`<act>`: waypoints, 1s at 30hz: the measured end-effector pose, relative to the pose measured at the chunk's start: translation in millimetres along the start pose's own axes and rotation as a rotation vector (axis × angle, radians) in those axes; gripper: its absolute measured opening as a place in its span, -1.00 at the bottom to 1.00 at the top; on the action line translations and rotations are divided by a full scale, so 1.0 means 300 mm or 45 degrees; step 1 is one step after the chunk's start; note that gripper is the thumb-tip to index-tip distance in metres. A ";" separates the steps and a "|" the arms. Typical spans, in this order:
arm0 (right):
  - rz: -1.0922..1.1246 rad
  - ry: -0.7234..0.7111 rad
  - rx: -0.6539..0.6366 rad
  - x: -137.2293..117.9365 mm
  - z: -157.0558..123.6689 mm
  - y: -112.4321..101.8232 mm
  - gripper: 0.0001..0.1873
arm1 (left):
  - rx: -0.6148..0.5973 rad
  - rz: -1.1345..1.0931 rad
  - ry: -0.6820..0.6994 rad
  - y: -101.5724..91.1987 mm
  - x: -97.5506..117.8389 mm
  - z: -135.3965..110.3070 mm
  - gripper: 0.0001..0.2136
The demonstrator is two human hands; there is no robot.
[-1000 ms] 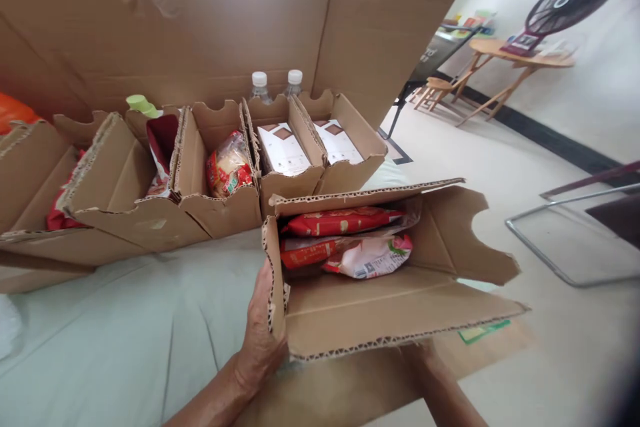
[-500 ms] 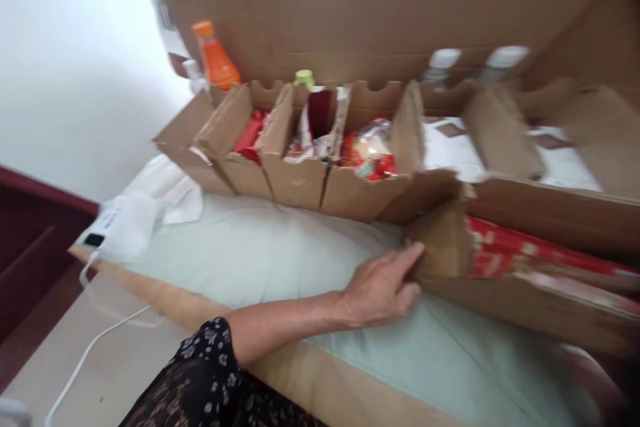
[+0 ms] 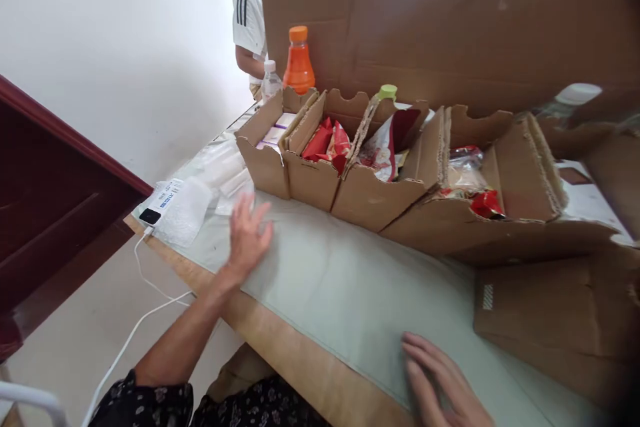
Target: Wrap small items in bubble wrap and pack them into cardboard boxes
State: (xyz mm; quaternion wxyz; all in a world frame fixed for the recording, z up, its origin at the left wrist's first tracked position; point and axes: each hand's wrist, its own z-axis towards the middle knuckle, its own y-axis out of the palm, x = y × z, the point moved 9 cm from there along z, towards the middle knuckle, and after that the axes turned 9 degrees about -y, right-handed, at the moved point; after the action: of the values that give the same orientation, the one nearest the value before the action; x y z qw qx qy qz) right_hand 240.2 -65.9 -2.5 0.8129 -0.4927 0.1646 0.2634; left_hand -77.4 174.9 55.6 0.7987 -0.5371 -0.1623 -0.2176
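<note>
Standing in a row — stocked boxes [image 3: 370,203], grip released

Progress: the boxes whose insides show already hold goods. The leftmost box [image 3: 269,172] has small white packets [image 3: 274,135], the next red packets [image 3: 323,140], the third a red-and-white bag [image 3: 383,150], the fourth a clear-and-red packet [image 3: 466,172]. A front box [image 3: 540,313] sits before the row at the right; its inside is out of sight, so what is left to do there cannot be judged.

Position and direction: the row stands on a pale green cloth [image 3: 350,293]. Its long axis runs from far left to near right; each box points front to back across that line, open side up. The front box's long axis seems to lie along the row, though its right end is lost in dark blur.

Grip: the left hand [image 3: 247,233] is empty, fingers spread near the plastic wrap [image 3: 233,181]; contact with the cloth cannot be confirmed. The right hand [image 3: 445,383] — cut off by the lower edge — is slack, nothing visible between thumb and fingers, apart from the front box.
</note>
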 end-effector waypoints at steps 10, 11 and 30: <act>-0.138 -0.601 -0.642 -0.468 0.726 0.652 -0.63 | -0.084 0.321 -0.441 -0.043 -0.388 0.382 -0.48; -0.151 -0.627 -0.660 -0.509 0.782 0.716 -0.58 | -0.078 0.295 -0.472 -0.045 -0.410 0.394 -0.54; 0.324 -0.359 -0.219 -0.289 0.457 0.252 -0.66 | -0.105 0.207 -0.537 -0.029 -0.478 0.412 -0.57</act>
State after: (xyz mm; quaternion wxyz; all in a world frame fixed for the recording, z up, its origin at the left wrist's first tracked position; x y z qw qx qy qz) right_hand 126.7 61.2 52.3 0.7431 -0.4937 0.0869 0.4434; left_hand -207.2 311.6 37.6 0.7394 -0.6141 -0.2728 -0.0420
